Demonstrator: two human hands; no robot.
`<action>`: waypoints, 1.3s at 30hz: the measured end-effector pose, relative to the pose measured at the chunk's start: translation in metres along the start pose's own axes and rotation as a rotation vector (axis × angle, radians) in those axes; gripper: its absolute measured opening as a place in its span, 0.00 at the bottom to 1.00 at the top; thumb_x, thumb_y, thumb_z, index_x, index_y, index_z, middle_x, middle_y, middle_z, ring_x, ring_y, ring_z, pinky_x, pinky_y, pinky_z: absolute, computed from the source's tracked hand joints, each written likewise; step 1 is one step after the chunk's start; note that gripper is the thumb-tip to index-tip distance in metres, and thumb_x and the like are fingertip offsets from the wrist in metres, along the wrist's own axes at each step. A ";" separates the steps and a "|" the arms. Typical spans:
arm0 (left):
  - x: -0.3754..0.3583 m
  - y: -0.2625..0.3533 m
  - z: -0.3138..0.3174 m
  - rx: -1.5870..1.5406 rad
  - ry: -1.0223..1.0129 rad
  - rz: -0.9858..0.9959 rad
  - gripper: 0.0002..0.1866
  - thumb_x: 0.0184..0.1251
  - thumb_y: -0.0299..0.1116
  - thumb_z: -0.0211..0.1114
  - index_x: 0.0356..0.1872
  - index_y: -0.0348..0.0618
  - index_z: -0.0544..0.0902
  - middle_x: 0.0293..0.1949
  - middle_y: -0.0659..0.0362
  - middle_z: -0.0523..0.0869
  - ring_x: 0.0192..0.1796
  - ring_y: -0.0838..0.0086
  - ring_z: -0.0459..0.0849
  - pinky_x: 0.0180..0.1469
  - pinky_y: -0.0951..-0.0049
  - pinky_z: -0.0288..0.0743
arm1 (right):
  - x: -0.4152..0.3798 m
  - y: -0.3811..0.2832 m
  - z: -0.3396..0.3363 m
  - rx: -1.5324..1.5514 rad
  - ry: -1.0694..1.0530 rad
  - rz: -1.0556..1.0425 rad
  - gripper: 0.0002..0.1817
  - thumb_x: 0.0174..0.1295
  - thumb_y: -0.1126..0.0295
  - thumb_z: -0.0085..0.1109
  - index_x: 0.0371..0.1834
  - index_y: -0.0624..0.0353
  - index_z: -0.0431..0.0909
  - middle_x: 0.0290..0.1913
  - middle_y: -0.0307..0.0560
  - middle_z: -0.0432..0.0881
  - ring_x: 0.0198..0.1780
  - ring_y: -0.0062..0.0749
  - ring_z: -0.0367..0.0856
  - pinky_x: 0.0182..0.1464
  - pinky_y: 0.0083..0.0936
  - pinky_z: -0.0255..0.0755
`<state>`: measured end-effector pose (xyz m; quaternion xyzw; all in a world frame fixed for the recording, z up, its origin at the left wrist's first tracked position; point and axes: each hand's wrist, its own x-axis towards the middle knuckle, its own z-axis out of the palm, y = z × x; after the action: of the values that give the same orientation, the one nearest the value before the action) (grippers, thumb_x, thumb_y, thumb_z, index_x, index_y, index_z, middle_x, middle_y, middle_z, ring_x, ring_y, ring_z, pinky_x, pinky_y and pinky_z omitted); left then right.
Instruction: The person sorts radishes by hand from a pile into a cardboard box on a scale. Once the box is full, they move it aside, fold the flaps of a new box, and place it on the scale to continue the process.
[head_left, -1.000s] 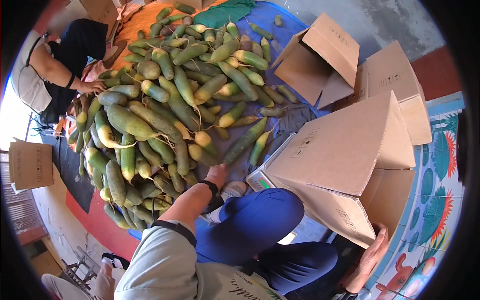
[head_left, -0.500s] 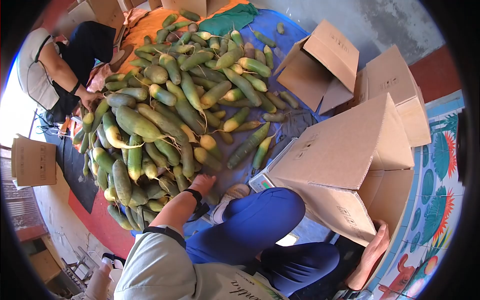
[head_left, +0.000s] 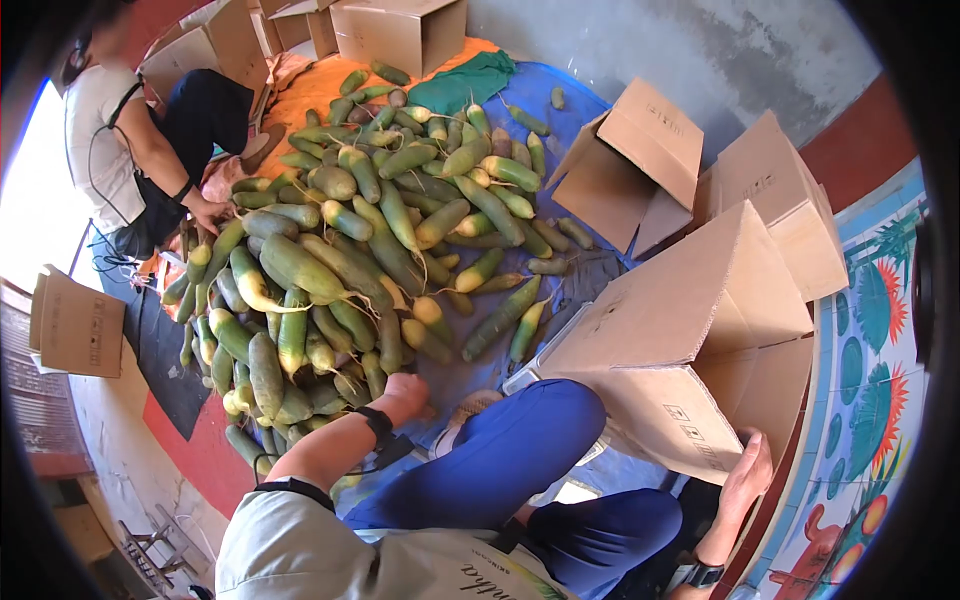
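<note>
A large heap of green radishes (head_left: 330, 270) covers the blue sheet in front of me. My left hand (head_left: 405, 396) is low at the near edge of the heap, beside the lowest radishes, its fingers partly hidden and blurred. On the right, an open cardboard box (head_left: 650, 310) lies tilted, its opening turned to the right. My right hand (head_left: 748, 470) grips the near edge of this box, at the corner of a flap. Close to the box lie a long radish (head_left: 502, 318) and a shorter yellow-ended one (head_left: 527, 330).
Another person (head_left: 130, 150) sits at the left, one hand (head_left: 208, 212) at the heap. Two more boxes, one open (head_left: 640, 150) and one behind it (head_left: 775, 200), stand by the wall. Further boxes (head_left: 400, 35) are at the back, and one (head_left: 80, 322) is at far left.
My left hand has shifted slightly down and its fingers have turned under. My right hand stays on the box edge. The view has tilted a little, showing more of the back boxes.
</note>
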<state>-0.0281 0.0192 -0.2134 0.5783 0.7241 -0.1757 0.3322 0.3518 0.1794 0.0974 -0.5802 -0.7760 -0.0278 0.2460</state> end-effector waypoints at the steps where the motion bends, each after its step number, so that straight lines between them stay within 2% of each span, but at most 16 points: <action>1: -0.009 -0.003 -0.012 0.002 0.011 -0.005 0.30 0.46 0.62 0.63 0.36 0.44 0.85 0.36 0.55 0.85 0.43 0.65 0.83 0.42 0.68 0.76 | -0.001 0.001 0.000 0.006 0.009 -0.004 0.25 0.70 0.59 0.33 0.29 0.68 0.76 0.27 0.51 0.78 0.30 0.39 0.77 0.36 0.31 0.69; 3: -0.028 -0.007 -0.035 -0.306 0.137 -0.117 0.33 0.47 0.64 0.61 0.36 0.40 0.83 0.36 0.53 0.85 0.43 0.63 0.83 0.43 0.66 0.76 | -0.001 0.003 0.001 -0.015 0.022 -0.006 0.25 0.70 0.59 0.33 0.30 0.67 0.77 0.27 0.52 0.78 0.31 0.41 0.78 0.37 0.32 0.69; 7: -0.065 -0.007 -0.068 -0.596 0.398 -0.154 0.33 0.49 0.62 0.61 0.38 0.36 0.82 0.34 0.50 0.84 0.42 0.60 0.83 0.43 0.65 0.75 | -0.003 0.007 0.001 -0.048 0.040 -0.018 0.24 0.70 0.60 0.33 0.31 0.66 0.77 0.28 0.52 0.78 0.32 0.43 0.78 0.37 0.32 0.69; 10: -0.086 -0.002 -0.086 -0.926 0.577 -0.119 0.33 0.51 0.61 0.61 0.37 0.33 0.81 0.31 0.45 0.83 0.37 0.59 0.83 0.41 0.63 0.75 | -0.003 -0.002 -0.005 -0.005 0.025 -0.001 0.17 0.68 0.65 0.39 0.36 0.67 0.76 0.34 0.54 0.78 0.37 0.44 0.78 0.40 0.33 0.70; 12: -0.105 0.004 -0.101 -1.208 0.591 0.026 0.31 0.57 0.56 0.60 0.42 0.32 0.79 0.28 0.56 0.82 0.33 0.73 0.80 0.36 0.71 0.73 | -0.011 -0.020 -0.012 0.012 0.057 -0.055 0.12 0.65 0.70 0.44 0.42 0.68 0.73 0.42 0.57 0.76 0.43 0.46 0.76 0.44 0.34 0.70; 13: -0.118 0.009 -0.112 -1.211 0.602 0.028 0.31 0.57 0.56 0.60 0.42 0.32 0.79 0.28 0.56 0.82 0.33 0.73 0.80 0.36 0.71 0.73 | -0.015 -0.029 -0.015 0.039 0.047 -0.081 0.13 0.62 0.72 0.48 0.46 0.68 0.71 0.46 0.58 0.73 0.47 0.48 0.74 0.48 0.35 0.69; 15: -0.147 0.022 -0.135 -1.501 0.412 0.213 0.30 0.59 0.57 0.59 0.44 0.34 0.79 0.30 0.63 0.80 0.31 0.81 0.73 0.33 0.77 0.70 | -0.023 -0.056 -0.024 0.073 0.055 -0.170 0.14 0.61 0.72 0.48 0.47 0.68 0.71 0.46 0.58 0.73 0.48 0.49 0.74 0.50 0.36 0.68; 16: -0.155 0.030 -0.141 -1.499 0.419 0.217 0.30 0.59 0.57 0.59 0.44 0.34 0.79 0.30 0.63 0.80 0.31 0.81 0.73 0.33 0.77 0.70 | -0.028 -0.070 -0.029 0.104 0.055 -0.252 0.14 0.61 0.71 0.49 0.47 0.68 0.71 0.46 0.58 0.74 0.48 0.50 0.74 0.51 0.36 0.67; 18: -0.166 0.044 -0.145 -1.611 0.305 0.472 0.29 0.60 0.57 0.58 0.45 0.36 0.78 0.32 0.66 0.78 0.31 0.84 0.70 0.32 0.82 0.67 | -0.040 -0.089 -0.036 0.274 -0.067 -0.212 0.20 0.53 0.70 0.56 0.49 0.67 0.71 0.48 0.58 0.74 0.52 0.50 0.73 0.55 0.37 0.65; 22: -0.173 0.072 -0.143 -1.526 0.038 0.624 0.26 0.63 0.52 0.58 0.47 0.38 0.79 0.30 0.68 0.76 0.31 0.84 0.70 0.32 0.83 0.65 | -0.055 -0.112 -0.037 0.440 -0.312 -0.325 0.30 0.47 0.66 0.62 0.56 0.64 0.68 0.56 0.58 0.71 0.58 0.50 0.69 0.59 0.36 0.63; 24: -0.176 0.088 -0.142 -1.483 -0.007 0.727 0.29 0.60 0.59 0.57 0.43 0.39 0.80 0.26 0.66 0.74 0.28 0.83 0.70 0.29 0.81 0.65 | -0.062 -0.115 -0.035 0.508 -0.414 -0.350 0.37 0.40 0.67 0.69 0.59 0.60 0.67 0.58 0.58 0.70 0.60 0.50 0.67 0.60 0.37 0.63; 26: -0.177 0.098 -0.141 -1.409 -0.141 0.791 0.28 0.62 0.57 0.55 0.45 0.39 0.79 0.28 0.67 0.74 0.30 0.82 0.69 0.32 0.81 0.65 | -0.069 -0.112 -0.032 0.534 -0.492 -0.374 0.37 0.41 0.63 0.68 0.57 0.63 0.68 0.54 0.55 0.73 0.56 0.44 0.72 0.54 0.32 0.67; 27: -0.180 0.101 -0.141 -1.397 -0.176 0.806 0.28 0.62 0.57 0.55 0.45 0.39 0.78 0.29 0.66 0.74 0.31 0.82 0.69 0.32 0.80 0.65 | -0.073 -0.109 -0.032 0.541 -0.532 -0.342 0.35 0.41 0.62 0.69 0.54 0.64 0.70 0.49 0.54 0.77 0.51 0.43 0.76 0.53 0.31 0.68; 30: -0.182 0.108 -0.142 -1.355 -0.229 0.841 0.29 0.63 0.58 0.53 0.46 0.39 0.77 0.30 0.66 0.74 0.32 0.81 0.69 0.34 0.79 0.66 | -0.081 -0.107 -0.042 0.581 -0.569 -0.273 0.32 0.42 0.61 0.69 0.51 0.65 0.72 0.45 0.53 0.78 0.49 0.41 0.77 0.52 0.30 0.68; 36: -0.176 0.118 -0.143 -1.399 -0.135 1.000 0.25 0.68 0.52 0.49 0.49 0.39 0.75 0.30 0.64 0.75 0.35 0.79 0.72 0.41 0.77 0.69 | -0.082 -0.083 -0.055 0.588 -0.313 -0.229 0.33 0.45 0.56 0.67 0.51 0.66 0.71 0.42 0.48 0.77 0.45 0.33 0.75 0.49 0.27 0.68; 39: -0.168 0.108 -0.142 -1.488 -0.082 0.936 0.22 0.69 0.49 0.50 0.49 0.39 0.75 0.29 0.63 0.76 0.36 0.79 0.74 0.43 0.76 0.70 | -0.070 -0.059 -0.067 0.740 -0.039 -0.001 0.33 0.52 0.55 0.62 0.56 0.66 0.67 0.50 0.49 0.72 0.52 0.34 0.72 0.55 0.30 0.66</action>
<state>0.0545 0.0177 0.0175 0.4425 0.3267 0.4753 0.6867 0.3355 0.0760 0.1416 -0.4520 -0.7385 0.2655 0.4240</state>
